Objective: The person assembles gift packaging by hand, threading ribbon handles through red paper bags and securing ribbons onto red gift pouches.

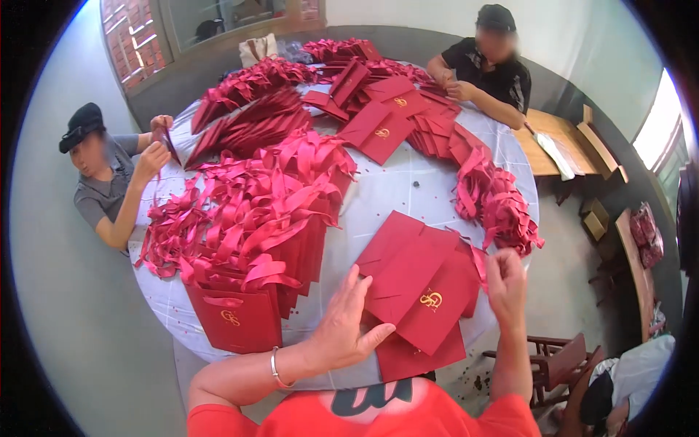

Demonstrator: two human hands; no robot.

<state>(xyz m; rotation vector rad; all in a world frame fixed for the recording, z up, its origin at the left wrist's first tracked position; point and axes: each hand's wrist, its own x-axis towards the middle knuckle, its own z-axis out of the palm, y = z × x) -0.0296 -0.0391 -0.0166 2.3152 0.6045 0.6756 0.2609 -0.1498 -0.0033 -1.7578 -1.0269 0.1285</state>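
Your left hand (342,320): fingers spread, gripping nothing, at the red bag (411,288) on the table (386,191) before you; steady it without creasing. Don't twist the pink ribbon (478,265); right hand (506,280) curled beside it, grip can't tell.

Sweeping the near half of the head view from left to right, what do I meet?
Standing red bags with pink ribbons → the person's left hand → a pile of flat red bags → the person's right hand → a wooden chair.
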